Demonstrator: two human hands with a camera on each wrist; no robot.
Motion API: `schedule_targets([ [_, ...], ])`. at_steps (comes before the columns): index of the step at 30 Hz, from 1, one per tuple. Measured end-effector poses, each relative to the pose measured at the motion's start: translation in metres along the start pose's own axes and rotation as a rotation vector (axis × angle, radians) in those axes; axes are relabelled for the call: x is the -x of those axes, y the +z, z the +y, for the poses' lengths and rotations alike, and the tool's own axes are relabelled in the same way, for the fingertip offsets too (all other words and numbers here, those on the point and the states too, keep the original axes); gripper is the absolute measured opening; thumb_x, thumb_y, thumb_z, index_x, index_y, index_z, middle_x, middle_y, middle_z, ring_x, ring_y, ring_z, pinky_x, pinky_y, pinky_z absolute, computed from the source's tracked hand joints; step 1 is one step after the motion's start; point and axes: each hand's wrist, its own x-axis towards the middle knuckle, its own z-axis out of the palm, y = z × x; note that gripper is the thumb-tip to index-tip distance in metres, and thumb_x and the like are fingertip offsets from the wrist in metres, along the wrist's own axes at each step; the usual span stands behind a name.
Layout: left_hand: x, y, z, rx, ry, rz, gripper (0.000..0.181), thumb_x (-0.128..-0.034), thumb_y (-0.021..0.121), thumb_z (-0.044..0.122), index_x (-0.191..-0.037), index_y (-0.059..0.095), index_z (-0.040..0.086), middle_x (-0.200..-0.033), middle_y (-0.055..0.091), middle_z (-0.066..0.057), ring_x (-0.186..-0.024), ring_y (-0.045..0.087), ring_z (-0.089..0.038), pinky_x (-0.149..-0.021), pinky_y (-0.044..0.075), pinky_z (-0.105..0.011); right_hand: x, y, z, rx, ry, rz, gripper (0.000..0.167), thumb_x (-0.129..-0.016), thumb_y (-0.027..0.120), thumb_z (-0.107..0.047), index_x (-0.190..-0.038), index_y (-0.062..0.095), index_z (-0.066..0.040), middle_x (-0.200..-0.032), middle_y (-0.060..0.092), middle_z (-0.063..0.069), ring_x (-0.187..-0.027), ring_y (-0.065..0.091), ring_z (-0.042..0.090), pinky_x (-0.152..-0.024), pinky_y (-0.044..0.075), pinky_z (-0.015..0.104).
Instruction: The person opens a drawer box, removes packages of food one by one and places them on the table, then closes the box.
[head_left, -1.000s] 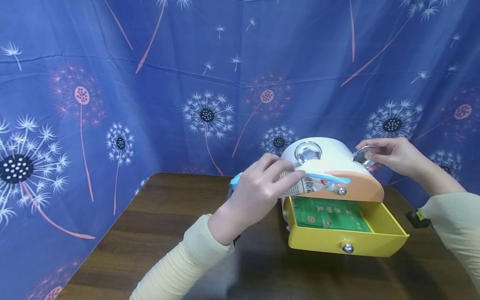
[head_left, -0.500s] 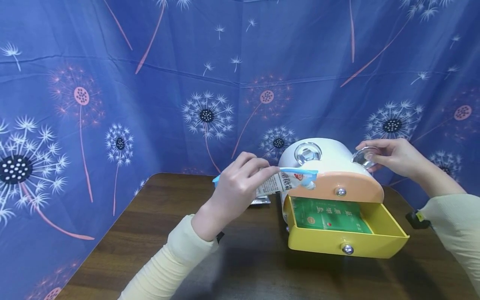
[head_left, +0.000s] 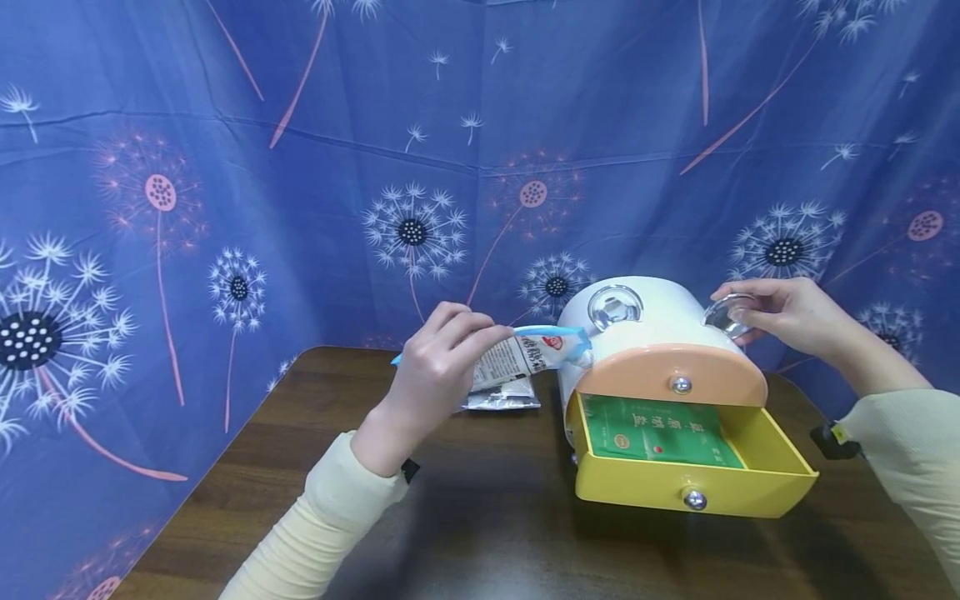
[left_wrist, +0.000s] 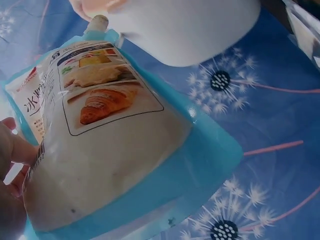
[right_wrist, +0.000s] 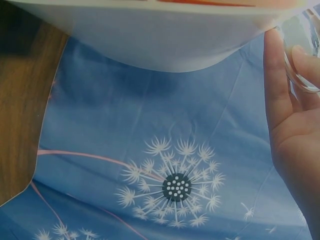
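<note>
My left hand (head_left: 435,367) grips a blue-edged pouch (head_left: 517,357) left of the white box (head_left: 660,312); the left wrist view shows the pouch (left_wrist: 130,130) bulging, with a spout and a croissant picture. My right hand (head_left: 798,321) pinches a clear round lid (head_left: 729,315) tilted up at the box's top right; in the right wrist view the hand (right_wrist: 295,110) holds the lid (right_wrist: 300,45) beside the box. A second round lid (head_left: 615,308) lies on the box's top left. Below, the yellow drawer (head_left: 697,483) is pulled out with a green packet (head_left: 660,429) inside.
On the brown table (head_left: 300,467), a silver packet (head_left: 502,397) lies left of the box, partly behind the held pouch. The box's upper orange drawer (head_left: 660,371) is closed. A blue dandelion-print cloth (head_left: 375,150) hangs behind the table.
My left hand has moved left with the pouch, away from the front of the box, bringing the silver packet into view. My right hand has stayed at the lid.
</note>
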Motion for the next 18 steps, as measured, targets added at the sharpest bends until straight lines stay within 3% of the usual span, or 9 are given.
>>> schedule_targets([
  [2,0.003,-0.001,-0.004,-0.003,-0.018,0.000,0.031,-0.0778,0.061,-0.017,-0.093,0.072,0.008,-0.084,0.067,-0.005,-0.081,0.057,-0.021,-0.074,0.053,-0.028,0.000,0.000,0.000,-0.007,-0.001,0.001,0.035,-0.095,0.055,-0.015,-0.129,0.055,-0.006,-0.113,0.064,0.012,-0.071,0.068,0.013,-0.067,0.055,0.028],
  [5,0.009,-0.003,-0.011,-0.022,-0.047,-0.005,0.030,-0.0782,0.060,-0.016,-0.092,0.072,0.008,-0.084,0.067,-0.006,-0.081,0.057,-0.022,-0.074,0.053,-0.030,0.000,0.000,0.000,-0.017,0.000,0.004,0.035,-0.095,0.055,-0.014,-0.128,0.055,-0.007,-0.105,0.065,-0.007,-0.071,0.068,0.012,-0.066,0.054,0.023],
  [7,0.013,-0.004,-0.015,-0.038,-0.065,-0.008,0.033,-0.0761,0.059,-0.018,-0.092,0.072,0.008,-0.083,0.067,-0.006,-0.080,0.057,-0.022,-0.073,0.053,-0.031,0.000,0.000,0.000,-0.019,-0.001,0.005,0.034,-0.095,0.055,-0.015,-0.128,0.055,-0.007,-0.103,0.063,-0.011,-0.071,0.068,0.012,-0.065,0.054,0.021],
  [12,0.021,-0.006,-0.026,-0.074,-0.107,-0.025,0.037,-0.0722,0.058,-0.021,-0.091,0.072,0.007,-0.083,0.067,-0.007,-0.080,0.058,-0.023,-0.073,0.054,-0.034,0.000,0.000,-0.001,-0.002,-0.008,0.008,0.034,-0.095,0.055,-0.014,-0.128,0.055,-0.006,-0.112,0.063,0.015,-0.070,0.068,0.012,-0.065,0.053,0.021],
  [13,0.023,-0.007,-0.028,-0.080,-0.114,-0.028,0.037,-0.0718,0.058,-0.021,-0.091,0.072,0.007,-0.083,0.067,-0.006,-0.080,0.058,-0.023,-0.072,0.054,-0.034,0.000,0.000,-0.001,0.000,-0.008,0.008,0.034,-0.095,0.055,-0.013,-0.128,0.055,-0.006,-0.113,0.063,0.015,-0.071,0.067,0.011,-0.065,0.054,0.023],
  [16,0.028,-0.007,-0.036,-0.097,-0.133,-0.037,0.039,-0.0711,0.056,-0.022,-0.090,0.072,0.008,-0.082,0.067,-0.006,-0.080,0.058,-0.023,-0.072,0.054,-0.035,0.000,0.000,-0.001,0.007,-0.005,0.007,0.034,-0.094,0.055,-0.013,-0.127,0.056,-0.007,-0.107,0.064,-0.003,-0.072,0.067,0.009,-0.068,0.055,0.029],
  [18,0.033,-0.007,-0.041,-0.109,-0.147,-0.043,0.040,-0.0705,0.055,-0.023,-0.090,0.073,0.008,-0.082,0.067,-0.006,-0.080,0.058,-0.023,-0.071,0.055,-0.036,0.000,-0.001,-0.001,0.012,-0.006,0.003,0.034,-0.094,0.055,-0.013,-0.128,0.056,-0.007,-0.106,0.063,-0.008,-0.072,0.068,0.009,-0.070,0.056,0.034],
])
